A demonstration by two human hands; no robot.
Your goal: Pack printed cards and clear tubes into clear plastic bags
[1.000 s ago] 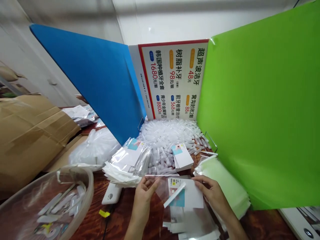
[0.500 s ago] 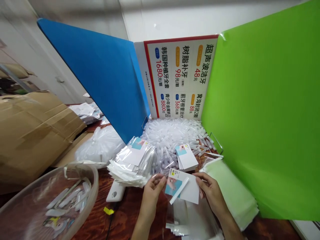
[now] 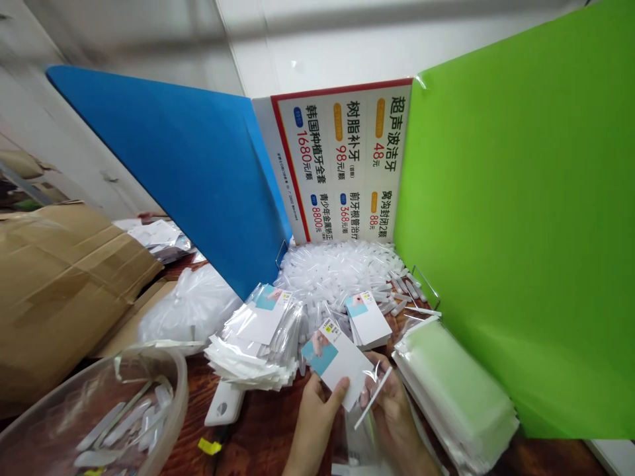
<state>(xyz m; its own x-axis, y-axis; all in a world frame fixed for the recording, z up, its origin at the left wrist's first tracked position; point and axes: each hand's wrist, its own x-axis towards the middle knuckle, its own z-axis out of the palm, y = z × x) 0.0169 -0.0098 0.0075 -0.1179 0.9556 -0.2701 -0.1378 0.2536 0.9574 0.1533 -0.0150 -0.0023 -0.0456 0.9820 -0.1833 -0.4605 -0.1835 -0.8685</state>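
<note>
We pinch the card [image 3: 342, 363] by its near edge in our left grip [image 3: 316, 411]; the card's long axis slants toward our right grip [image 3: 393, 402], which holds clear film [image 3: 372, 375] beside its right end.

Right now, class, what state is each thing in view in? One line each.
Left hand: closed on printed card
Printed card: held, tilted
Right hand: fingers curled, grip unclear
White strip: slanted
Small white pieces: heaped loose
Bagged cards: piled
Pale green stack: lying
Tub: uncovered
Blue panel: standing
Green panel: standing
</note>
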